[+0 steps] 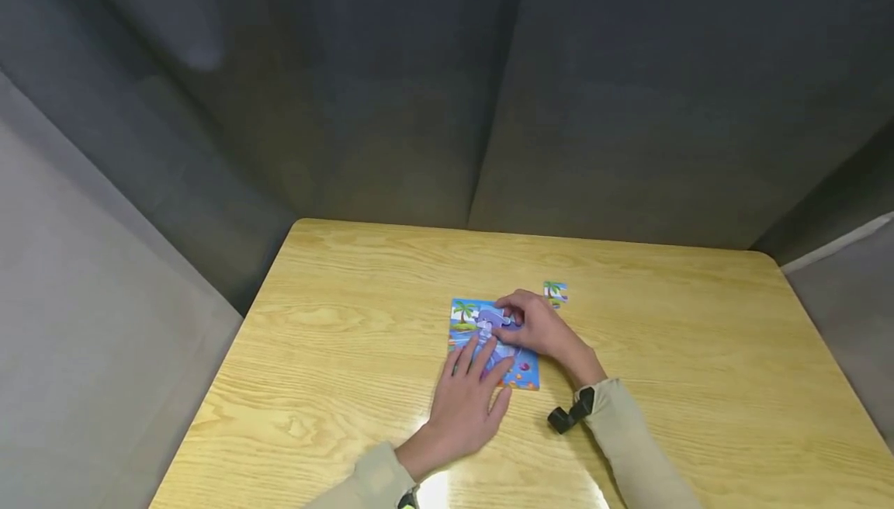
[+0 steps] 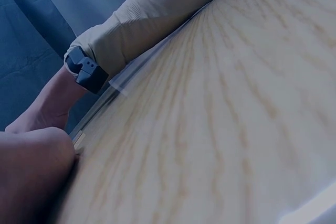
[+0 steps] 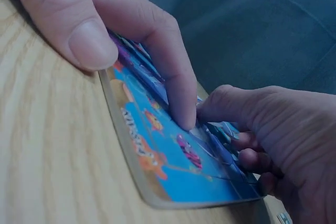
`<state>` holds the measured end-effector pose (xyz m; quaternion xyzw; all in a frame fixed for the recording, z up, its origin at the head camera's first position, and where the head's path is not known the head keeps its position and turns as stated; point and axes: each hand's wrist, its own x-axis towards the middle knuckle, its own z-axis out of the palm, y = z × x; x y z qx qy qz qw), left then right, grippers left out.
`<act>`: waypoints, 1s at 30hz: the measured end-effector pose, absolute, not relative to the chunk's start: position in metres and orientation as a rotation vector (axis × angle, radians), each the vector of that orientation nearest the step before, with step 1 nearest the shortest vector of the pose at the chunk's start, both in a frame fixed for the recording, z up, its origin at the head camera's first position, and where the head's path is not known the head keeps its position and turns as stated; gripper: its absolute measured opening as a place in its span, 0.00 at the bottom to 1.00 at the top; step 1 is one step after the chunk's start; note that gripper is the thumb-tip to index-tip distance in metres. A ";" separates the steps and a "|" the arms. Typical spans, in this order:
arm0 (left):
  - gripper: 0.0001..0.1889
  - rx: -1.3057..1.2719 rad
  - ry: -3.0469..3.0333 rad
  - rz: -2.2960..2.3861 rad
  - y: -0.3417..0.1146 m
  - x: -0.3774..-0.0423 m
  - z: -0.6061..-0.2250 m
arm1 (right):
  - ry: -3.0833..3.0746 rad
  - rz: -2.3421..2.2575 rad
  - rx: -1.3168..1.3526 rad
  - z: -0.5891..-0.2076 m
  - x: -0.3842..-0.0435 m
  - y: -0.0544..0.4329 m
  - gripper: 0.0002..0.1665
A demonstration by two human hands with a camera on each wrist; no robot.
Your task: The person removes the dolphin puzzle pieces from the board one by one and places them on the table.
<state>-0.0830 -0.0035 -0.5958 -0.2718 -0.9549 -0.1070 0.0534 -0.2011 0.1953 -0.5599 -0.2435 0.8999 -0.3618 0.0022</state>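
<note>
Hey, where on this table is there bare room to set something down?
The table is bare left of the puzzle, and from the right sleeve to the table's right edge. It's crowded at the puzzle: left hand and right hand there, loose piece just beyond.

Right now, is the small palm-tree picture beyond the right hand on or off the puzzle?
Off: in the head view, the palm-tree picture lies on the table, right of the puzzle.

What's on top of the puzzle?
On the puzzle: left hand, fingers spread over its near-left part; right hand, fingers bent at its far-right part. Palm-tree print shows at the far-left corner. Whatever lies beneath the fingers is covered.
</note>
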 end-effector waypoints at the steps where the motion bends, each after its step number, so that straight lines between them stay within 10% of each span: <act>1: 0.29 -0.822 -2.903 -0.320 -0.004 -0.082 -0.596 | 2.824 -1.138 -0.776 -0.561 -0.202 0.195 0.25; 30: 0.28 -0.813 -2.894 -0.330 0.002 -0.084 -0.591 | 2.948 -1.055 -0.902 -0.566 -0.206 0.206 0.25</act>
